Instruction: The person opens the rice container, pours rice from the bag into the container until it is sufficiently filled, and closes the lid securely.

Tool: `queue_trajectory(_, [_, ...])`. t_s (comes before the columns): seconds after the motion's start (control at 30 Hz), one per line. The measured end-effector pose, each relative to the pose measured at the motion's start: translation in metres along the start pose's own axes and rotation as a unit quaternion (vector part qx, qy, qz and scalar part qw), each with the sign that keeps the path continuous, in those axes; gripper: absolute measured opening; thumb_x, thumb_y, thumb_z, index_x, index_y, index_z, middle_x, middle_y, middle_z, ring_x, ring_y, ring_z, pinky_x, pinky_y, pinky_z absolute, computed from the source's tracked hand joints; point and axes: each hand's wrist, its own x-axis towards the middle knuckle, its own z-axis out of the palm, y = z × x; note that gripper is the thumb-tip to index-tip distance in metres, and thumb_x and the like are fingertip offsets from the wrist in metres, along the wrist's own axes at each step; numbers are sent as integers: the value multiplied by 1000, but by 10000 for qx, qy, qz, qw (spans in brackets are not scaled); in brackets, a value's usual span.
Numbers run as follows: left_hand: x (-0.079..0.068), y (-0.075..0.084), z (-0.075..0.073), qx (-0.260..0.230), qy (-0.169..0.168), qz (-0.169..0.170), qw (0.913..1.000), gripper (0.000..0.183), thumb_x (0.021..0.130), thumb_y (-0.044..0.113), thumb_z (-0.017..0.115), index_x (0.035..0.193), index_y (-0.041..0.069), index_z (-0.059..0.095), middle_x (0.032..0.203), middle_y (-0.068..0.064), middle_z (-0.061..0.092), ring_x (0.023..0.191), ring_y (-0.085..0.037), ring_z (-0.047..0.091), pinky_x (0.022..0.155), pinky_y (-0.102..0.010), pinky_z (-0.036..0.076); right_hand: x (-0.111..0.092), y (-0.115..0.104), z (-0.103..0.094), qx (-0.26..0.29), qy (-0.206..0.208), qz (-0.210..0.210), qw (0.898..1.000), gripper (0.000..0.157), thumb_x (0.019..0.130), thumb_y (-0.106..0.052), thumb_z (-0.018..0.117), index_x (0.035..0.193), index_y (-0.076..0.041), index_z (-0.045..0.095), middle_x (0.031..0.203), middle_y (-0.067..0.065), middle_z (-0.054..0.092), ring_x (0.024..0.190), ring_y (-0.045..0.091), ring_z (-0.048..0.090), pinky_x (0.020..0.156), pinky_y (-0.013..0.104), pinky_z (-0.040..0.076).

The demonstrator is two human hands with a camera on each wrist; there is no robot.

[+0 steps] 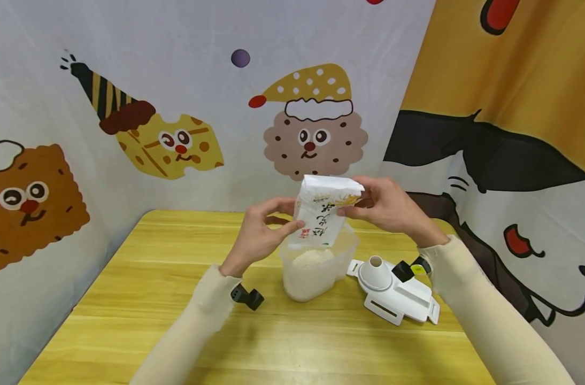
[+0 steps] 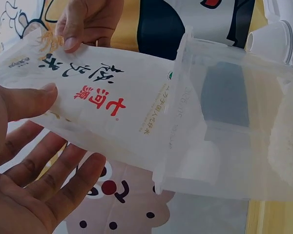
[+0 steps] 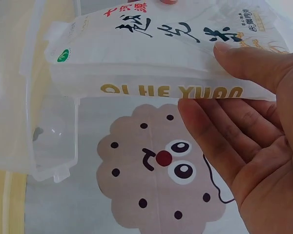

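Observation:
A white rice bag [image 1: 321,206] with black and red lettering is tipped with its lower end inside the mouth of a clear plastic container [image 1: 299,289]. White rice [image 1: 314,258] lies in the container. My left hand [image 1: 259,233] holds the bag's left edge, thumb on the printed face and fingers behind. On the other edge, my right hand [image 1: 389,207] grips it near the upper end; the right wrist view shows its thumb pressing the face, fingers underneath. The container's walls partly veil the bag's open end.
To the right of the container, a white lid [image 1: 400,294] with a round spout lies on the wooden table [image 1: 148,299]. Behind the table hangs a printed cartoon cloth [image 1: 186,43].

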Motion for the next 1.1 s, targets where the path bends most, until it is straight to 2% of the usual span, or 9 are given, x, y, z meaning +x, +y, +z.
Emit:
queue_trajectory(0.17, [1,-1,-2,-15,-15,-51,10000,37,89,15,82,124,15,71,109,-4,75,102,-20,71,83,-35,64,-2,1,1,175,31,-69,9998,43,88,-16,82,128,-13,66,119,5,74,105,20,75,87,32,64])
queue_trajectory(0.37, [2,-1,-4,-93,-2,-201,9998,40,88,15,82,126,15,70,112,-5,75,104,-20,71,84,-38,63,-7,4,5,652,125,-97,9977,52,87,-11,83,134,-14,63,120,7,75,105,18,75,88,32,64])
queue_trajectory(0.53, [2,1,-7,-208,43,-283,9994,41,88,14,82,128,15,70,113,-6,74,103,-19,70,85,-42,62,-14,10,9,632,288,27,9976,54,86,-12,84,135,-15,61,117,6,75,103,20,74,89,31,62])
queue_trajectory(0.7, [2,0,-11,-342,177,-383,9985,41,89,13,81,128,14,69,112,-7,74,102,-17,70,84,-46,62,-23,28,19,620,472,-43,9970,50,87,-14,83,132,-12,63,122,9,71,111,25,70,94,26,59])
queue_trajectory(0.87, [3,0,-19,-597,332,-444,9967,40,90,9,80,128,10,69,111,-11,74,100,-13,69,80,-32,62,-32,47,31,847,559,-197,9946,57,86,-11,83,138,-12,60,137,9,64,122,25,64,101,29,57])
queue_trajectory(0.97, [3,-1,-23,-727,380,-392,9959,40,91,7,78,130,8,67,112,-14,73,99,-11,69,78,-28,62,-37,59,39,966,624,-183,9932,62,86,-9,84,142,-12,57,141,7,61,128,29,59,105,33,55])
queue_trajectory(1.1, [4,-2,-28,-922,427,-354,9942,41,92,5,75,132,5,66,113,-18,72,97,-12,70,79,-36,65,-44,73,51,1138,673,18,9912,70,85,-9,84,146,-13,52,147,3,55,135,30,53,112,36,50])
